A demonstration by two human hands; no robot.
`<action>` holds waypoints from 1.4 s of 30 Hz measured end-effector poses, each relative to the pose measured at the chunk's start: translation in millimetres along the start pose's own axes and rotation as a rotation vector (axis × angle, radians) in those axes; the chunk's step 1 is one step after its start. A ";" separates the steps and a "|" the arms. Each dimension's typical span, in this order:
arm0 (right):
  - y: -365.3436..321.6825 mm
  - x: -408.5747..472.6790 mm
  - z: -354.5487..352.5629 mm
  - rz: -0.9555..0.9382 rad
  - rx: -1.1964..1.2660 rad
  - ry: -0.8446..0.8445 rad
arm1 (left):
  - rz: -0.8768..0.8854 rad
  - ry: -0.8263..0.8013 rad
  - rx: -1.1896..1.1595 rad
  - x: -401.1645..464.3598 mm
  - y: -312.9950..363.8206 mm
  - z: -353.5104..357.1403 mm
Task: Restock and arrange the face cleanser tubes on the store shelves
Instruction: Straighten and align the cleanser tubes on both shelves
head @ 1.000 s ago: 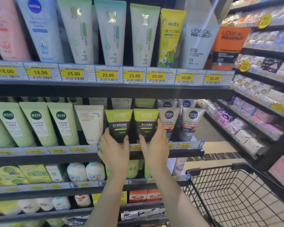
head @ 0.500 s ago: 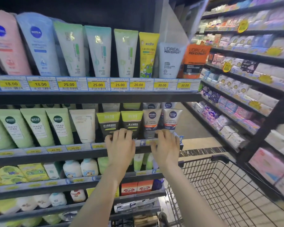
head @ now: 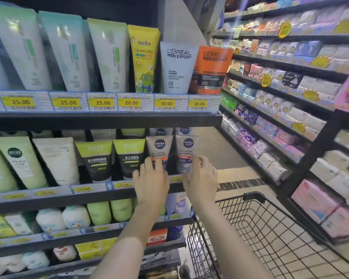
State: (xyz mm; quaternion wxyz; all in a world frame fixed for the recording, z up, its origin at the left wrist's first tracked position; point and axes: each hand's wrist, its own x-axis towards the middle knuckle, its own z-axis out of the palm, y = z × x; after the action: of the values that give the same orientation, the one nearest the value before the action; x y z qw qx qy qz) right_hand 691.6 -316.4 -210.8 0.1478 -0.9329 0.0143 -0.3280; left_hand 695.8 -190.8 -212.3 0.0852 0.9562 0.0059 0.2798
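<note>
Both hands shifted right, apparently onto the Nivea tubes.

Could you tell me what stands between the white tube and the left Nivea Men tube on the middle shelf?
In the head view, two black-and-green men's tubes stand side by side between them.
</note>
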 end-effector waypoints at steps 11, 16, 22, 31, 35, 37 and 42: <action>3.4 24.9 30.8 0.043 0.207 -0.007 | -0.216 -0.032 -0.167 16.8 23.7 20.5; 1.9 31.9 37.5 0.085 0.277 0.003 | -0.258 0.009 -0.195 26.2 27.2 27.5; 4.6 38.9 43.7 0.085 0.314 0.018 | -0.294 0.039 -0.230 29.3 30.0 33.0; 7.1 39.5 47.2 0.095 0.374 0.005 | -0.318 0.113 -0.234 34.6 30.6 41.3; 7.6 37.9 46.0 0.097 0.366 0.001 | -0.307 0.109 -0.237 31.7 30.8 41.0; 7.8 36.2 44.7 0.099 0.366 -0.007 | -0.296 0.120 -0.247 29.6 30.1 40.5; 8.8 30.3 39.8 0.090 0.361 -0.008 | -0.256 0.170 -0.238 23.4 28.3 39.4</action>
State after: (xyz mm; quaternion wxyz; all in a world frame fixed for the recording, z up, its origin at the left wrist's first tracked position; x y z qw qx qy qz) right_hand 740.5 -317.9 -224.4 0.3272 -0.8910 -0.0035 -0.3147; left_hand 735.6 -223.7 -227.8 0.2319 0.9038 0.1015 0.3450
